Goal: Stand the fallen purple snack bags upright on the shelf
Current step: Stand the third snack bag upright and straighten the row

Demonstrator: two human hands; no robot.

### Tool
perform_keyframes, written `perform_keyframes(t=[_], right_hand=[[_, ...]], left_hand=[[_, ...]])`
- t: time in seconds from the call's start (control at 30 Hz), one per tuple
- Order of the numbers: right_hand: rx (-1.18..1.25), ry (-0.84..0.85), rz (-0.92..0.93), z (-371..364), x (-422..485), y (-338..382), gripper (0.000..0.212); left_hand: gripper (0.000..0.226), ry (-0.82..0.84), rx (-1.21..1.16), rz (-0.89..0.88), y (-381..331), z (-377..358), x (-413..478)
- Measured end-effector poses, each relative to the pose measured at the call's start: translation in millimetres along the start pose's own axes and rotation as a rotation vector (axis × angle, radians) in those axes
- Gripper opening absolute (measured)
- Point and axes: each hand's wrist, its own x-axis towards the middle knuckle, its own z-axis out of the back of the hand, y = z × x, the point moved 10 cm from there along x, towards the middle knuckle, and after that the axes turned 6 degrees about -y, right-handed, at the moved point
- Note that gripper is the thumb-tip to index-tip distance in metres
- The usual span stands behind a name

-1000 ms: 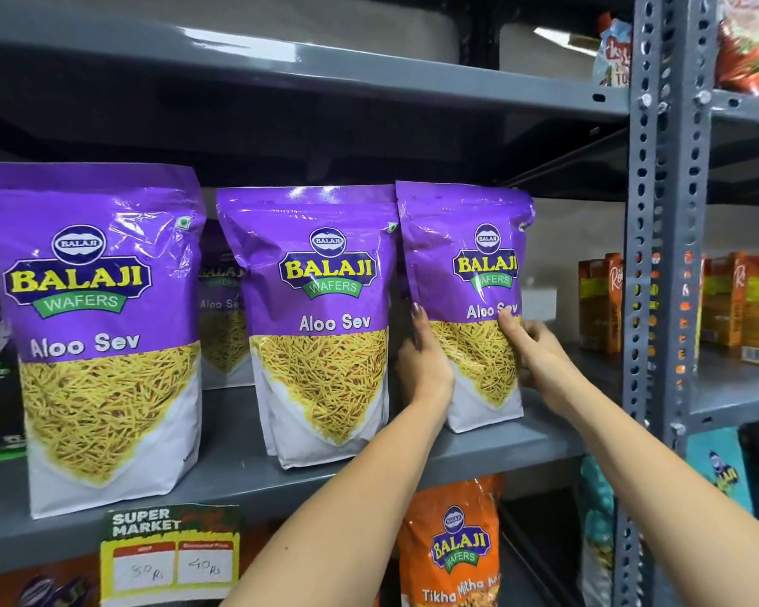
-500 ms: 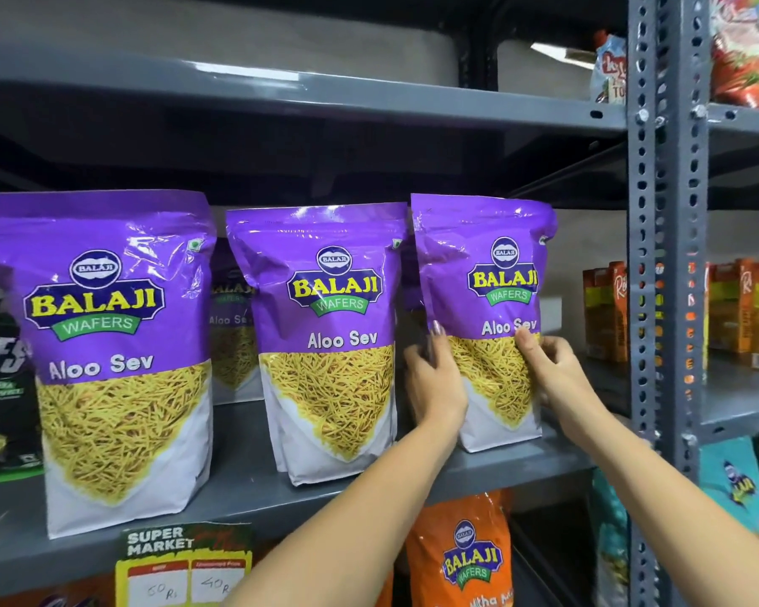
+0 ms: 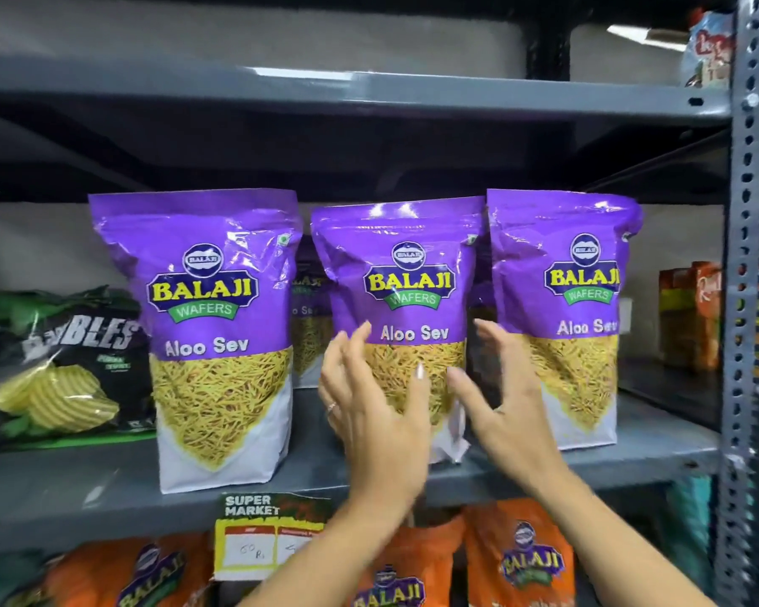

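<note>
Three purple Aloo Sev bags stand upright in a row on the grey shelf [image 3: 84, 488]: a left bag [image 3: 211, 326], a middle bag [image 3: 413, 300] and a right bag [image 3: 579, 308]. Another purple bag [image 3: 307, 317] shows partly behind them, in the gap between the left and middle bags. My left hand [image 3: 369, 414] is open with spread fingers over the middle bag's lower left. My right hand [image 3: 500, 400] is open at that bag's right edge, in the gap before the right bag. Both hands are blurred, and I cannot tell if they touch the bag.
A black and green chips bag [image 3: 62, 365] lies at the shelf's left end. Orange cartons [image 3: 693, 313] stand at the far right, beside the perforated steel post [image 3: 750, 300]. Orange snack bags [image 3: 518, 558] fill the shelf below, under a price label [image 3: 264, 536]. An upper shelf [image 3: 325, 89] runs overhead.
Both hands have let go of the right bag, which now stands on its own, and have moved left to the middle bag. The view has shifted left.
</note>
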Motion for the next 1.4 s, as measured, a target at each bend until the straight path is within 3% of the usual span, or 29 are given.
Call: perform_keyframes(t=[0.1,0.23,0.6,0.67,0.73,0.8,0.87,0.93,1.0,1.17,1.4], right_hand=[[0.061,0.178,-0.139,-35.7,-11.5,-14.9,0.08],[0.22,0.202,-0.221,-44.7,-13.5,-21.3,0.091],[0.17,0.21,-0.21,-42.0,-17.1,-27.2,0.08],[0.124,0.163,-0.207,-36.6,-18.7,-23.6,0.074],[0.045,0.004,-0.174,-20.1,-19.7,-14.5,0.069],[0.013,-0.2,-0.031,-1.4,-23.3,12.4,0.063],[0.064,-0.295,0.151,-1.7,-30.2,48.6,0.054],[0.138,-0.224,0.257,-25.5,-35.2,79.7,0.046],[0.2,-0.052,0.241,-65.5,-36.9,97.3,0.045],[0.228,0.304,-0.013,-163.5,-43.2,88.3,0.07],[0.306,0.437,-0.214,-197.6,-45.5,68.3,0.07]], left_hand=[[0.075,0.119,0.104,0.047,27.8,-17.8,8.3],[0.077,0.197,0.199,0.027,38.2,-32.3,2.9],[0.067,0.251,0.135,0.045,35.6,-32.6,-4.2],[0.065,0.265,0.095,-0.008,25.3,-22.2,-7.1],[0.062,0.265,0.039,-0.146,6.1,0.5,-6.6],[0.05,0.18,0.008,-0.311,-10.6,41.5,4.7],[0.042,0.033,0.04,-0.457,-14.9,91.7,23.5],[0.04,-0.105,0.141,-0.502,-3.5,135.6,45.3],[0.046,-0.155,0.28,-0.416,23.0,164.4,67.0],[0.08,0.137,0.637,-0.27,94.3,159.0,83.1],[0.08,0.399,0.454,-0.072,133.3,135.8,80.5]])
